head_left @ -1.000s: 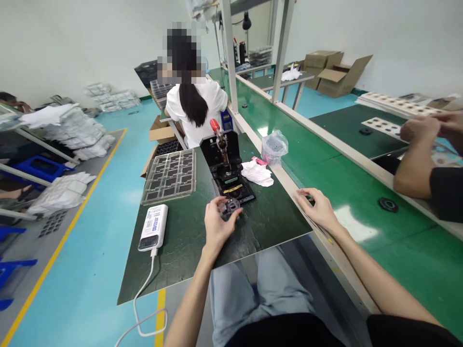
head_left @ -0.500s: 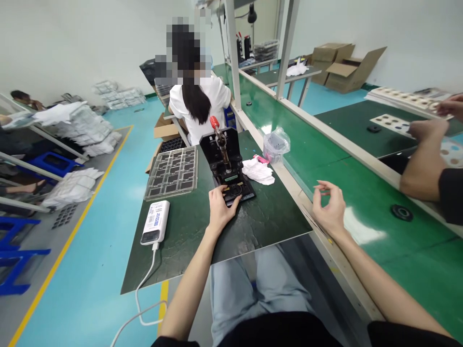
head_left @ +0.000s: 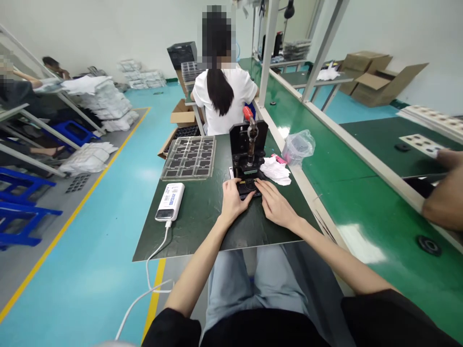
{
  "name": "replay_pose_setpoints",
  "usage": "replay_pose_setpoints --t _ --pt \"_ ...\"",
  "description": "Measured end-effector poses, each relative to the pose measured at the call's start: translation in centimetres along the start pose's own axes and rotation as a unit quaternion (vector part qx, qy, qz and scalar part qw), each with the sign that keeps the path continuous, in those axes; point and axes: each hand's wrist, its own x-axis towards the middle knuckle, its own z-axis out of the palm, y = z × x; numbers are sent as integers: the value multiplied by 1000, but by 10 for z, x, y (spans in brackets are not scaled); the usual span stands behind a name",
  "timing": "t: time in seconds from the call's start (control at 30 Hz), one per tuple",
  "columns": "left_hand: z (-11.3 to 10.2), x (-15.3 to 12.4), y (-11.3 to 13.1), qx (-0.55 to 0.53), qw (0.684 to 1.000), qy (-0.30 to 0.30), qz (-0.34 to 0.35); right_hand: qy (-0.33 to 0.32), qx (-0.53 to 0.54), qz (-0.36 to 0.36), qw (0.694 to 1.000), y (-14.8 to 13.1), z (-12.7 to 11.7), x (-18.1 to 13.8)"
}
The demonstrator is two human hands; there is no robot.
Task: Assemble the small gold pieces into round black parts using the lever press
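A black toggle-clamp press [head_left: 249,140] with a red-tipped handle [head_left: 248,113] stands upright on the dark green work table [head_left: 202,231]. In its base lies a black part with a ring shape [head_left: 249,185], partly covered by my fingers. My left hand [head_left: 232,202] grips the near left side of this part, with thumb and fingertips on it. From the right, my right hand [head_left: 277,203] has its fingers held together, their tips on the part's right side. Anything small under those fingertips is hidden.
Left of the press are a clear compartment tray [head_left: 188,158] and a white power bank [head_left: 170,202] with a cable. A white cloth [head_left: 275,171] and plastic-lined tub [head_left: 298,147] stand right. Beyond runs a green conveyor [head_left: 325,178]; a co-worker [head_left: 224,101] sits ahead.
My right hand has come from above the conveyor edge to the press base, beside my left hand. My left hand stays at the part. The camera view has turned slightly left.
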Motion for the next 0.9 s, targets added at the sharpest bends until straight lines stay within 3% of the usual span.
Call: replay_pose_setpoints --t 0.2,0.67,0.73,0.9 --pt "4 -2 -4 4 1000 6 15 -28 -39 -10 999 2 9 -3" --pt "4 -3 -4 1 1000 0 24 -62 -127 2 990 -8 -4 8" --pt "4 -3 -4 -2 1000 2 23 -7 -113 -9 993 -6 -14 17" --pt "5 -3 -3 -15 1000 0 9 247 -103 -11 963 0 -62 75"
